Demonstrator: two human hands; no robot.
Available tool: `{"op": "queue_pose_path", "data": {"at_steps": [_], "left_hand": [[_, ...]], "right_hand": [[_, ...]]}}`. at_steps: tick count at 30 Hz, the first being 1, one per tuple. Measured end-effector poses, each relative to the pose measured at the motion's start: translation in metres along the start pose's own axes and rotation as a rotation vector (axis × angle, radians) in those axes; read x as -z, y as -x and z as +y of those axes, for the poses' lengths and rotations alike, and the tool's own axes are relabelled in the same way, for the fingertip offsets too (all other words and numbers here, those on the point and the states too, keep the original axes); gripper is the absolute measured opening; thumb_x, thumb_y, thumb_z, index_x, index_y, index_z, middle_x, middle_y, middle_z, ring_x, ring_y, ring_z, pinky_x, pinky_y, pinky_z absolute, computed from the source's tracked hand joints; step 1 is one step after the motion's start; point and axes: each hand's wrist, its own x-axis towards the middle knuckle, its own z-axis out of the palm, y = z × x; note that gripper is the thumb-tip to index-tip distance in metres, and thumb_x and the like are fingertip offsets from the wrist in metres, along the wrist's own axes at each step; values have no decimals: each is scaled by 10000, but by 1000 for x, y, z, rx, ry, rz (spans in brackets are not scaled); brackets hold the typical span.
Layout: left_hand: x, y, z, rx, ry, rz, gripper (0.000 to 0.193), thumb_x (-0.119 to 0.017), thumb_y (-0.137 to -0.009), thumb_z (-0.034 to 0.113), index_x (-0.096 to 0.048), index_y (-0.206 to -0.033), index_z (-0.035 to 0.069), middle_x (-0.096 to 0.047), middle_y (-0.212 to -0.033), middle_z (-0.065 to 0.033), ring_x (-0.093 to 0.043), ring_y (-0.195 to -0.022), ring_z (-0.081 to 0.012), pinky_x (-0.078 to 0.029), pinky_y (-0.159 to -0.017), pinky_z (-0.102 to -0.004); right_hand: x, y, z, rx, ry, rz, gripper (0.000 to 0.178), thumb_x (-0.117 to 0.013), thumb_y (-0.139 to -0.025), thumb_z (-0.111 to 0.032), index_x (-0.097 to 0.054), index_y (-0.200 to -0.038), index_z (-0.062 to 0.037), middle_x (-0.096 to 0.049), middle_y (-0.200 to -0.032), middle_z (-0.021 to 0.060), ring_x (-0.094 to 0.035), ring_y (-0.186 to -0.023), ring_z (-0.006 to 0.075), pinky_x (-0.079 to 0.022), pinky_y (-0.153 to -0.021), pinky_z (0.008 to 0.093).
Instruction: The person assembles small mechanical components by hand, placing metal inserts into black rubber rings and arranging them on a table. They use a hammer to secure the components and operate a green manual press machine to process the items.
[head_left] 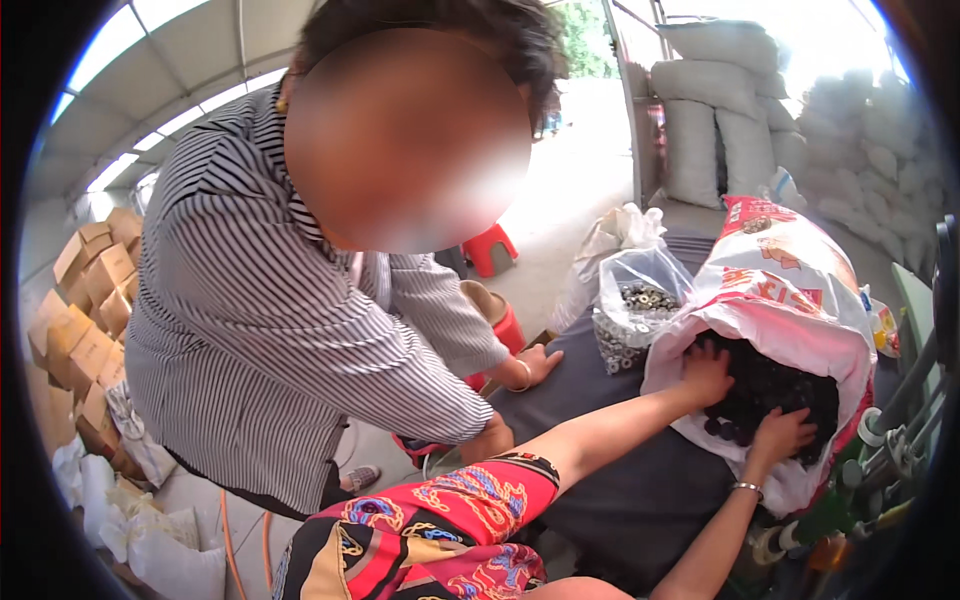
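Observation:
A large white and red woven sack (815,255) lies on its side with its mouth facing me, holding a heap of small black parts (765,375) whose kind I cannot make out. Both my hands reach into this mouth. My left hand (708,376) rests on the parts at the left side, fingers apart and partly hidden. At the right side, my right hand (784,436) lies against the heap with its fingers spread. Beside the sack stands a clear plastic bag (632,272) of small metal rings (648,298).
Across from me, a person in a striped shirt (250,300) leans in, one hand (540,366) on the dark cloth-covered surface (610,470). Green machine parts (865,480) border the right. Cardboard boxes (95,340), a red stool (490,250) and stacked white sacks (705,85) stand beyond.

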Motion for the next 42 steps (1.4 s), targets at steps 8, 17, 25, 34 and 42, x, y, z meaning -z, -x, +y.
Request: {"op": "queue_pose_path", "data": {"at_steps": [8, 17, 25, 34, 42], "left_hand": [[-23, 1, 6, 41, -125, 146, 683, -571, -846, 499, -433, -1390, 109, -338, -1441, -271, -303, -1295, -514, -292, -1007, -632], [-34, 13, 11, -28, 107, 277, 560, -607, -830, 418, -526, -1302, 128, -511, -1241, -204, -400, -1249, -397, -379, -914, -596], [-50, 12, 7, -196, 238, 469, 410, -594, -829, 399, -636, -1121, 115, -596, -1091, -145, -514, -1100, -349, -453, -808, -563], [-36, 37, -2, -356, 468, 371, 293, -614, -751, 285, -687, -938, 72, -663, -947, -141, -581, -935, -369, -486, -811, -456], [-10, 83, -29, -413, 324, 409, 214, -634, -701, 242, -633, -623, 43, -619, -627, -184, -613, -585, -369, -475, -576, -489]], "right_hand": [[-11, -3, 2, 107, -27, -17, 679, -615, -877, -400, -366, -1396, -40, -333, -1411, 335, -439, -1225, 477, -418, -997, 500], [-15, 11, -12, 195, -108, 13, 623, -614, -880, -373, -415, -1342, -6, -481, -1270, 284, -536, -1083, 438, -459, -903, 488], [-24, 17, -13, 201, -231, -41, 528, -581, -890, -421, -520, -1208, -4, -601, -1035, 245, -589, -953, 407, -483, -794, 500], [-13, 39, -23, 428, -679, 9, 258, -636, -838, -323, -685, -938, -91, -649, -917, 149, -622, -863, 348, -498, -758, 429], [-17, 69, -25, 756, -792, -237, 280, -662, -846, -248, -685, -993, -11, -670, -995, 178, -617, -931, 326, -473, -864, 400]]}}
